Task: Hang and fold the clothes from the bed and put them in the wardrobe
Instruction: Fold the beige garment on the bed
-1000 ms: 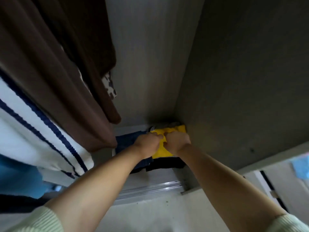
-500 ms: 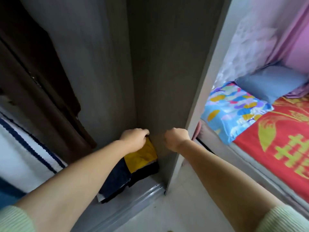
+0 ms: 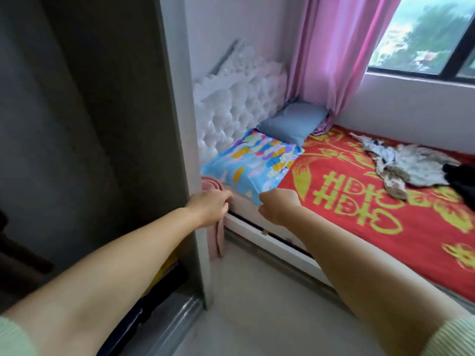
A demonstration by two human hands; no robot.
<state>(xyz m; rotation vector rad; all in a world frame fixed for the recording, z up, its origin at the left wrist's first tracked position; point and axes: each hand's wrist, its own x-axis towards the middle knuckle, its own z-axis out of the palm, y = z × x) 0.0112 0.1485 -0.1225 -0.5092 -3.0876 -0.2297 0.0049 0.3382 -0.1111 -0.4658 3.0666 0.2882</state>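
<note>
beside the wardrobe [image 3: 177,124], both hands have come away from the yellow folded piece [image 3: 168,265] they were pressing onto the stack a second ago, and the view has swung to the bed [image 3: 385,227]. that fold looks stowed; next is another garment. the left hand [image 3: 209,208] and right hand [image 3: 279,206] hang loosely curled, holding nothing. on the bed: one pale patterned garment [image 3: 408,167], one black garment [image 3: 461,179], two pillows.
</note>
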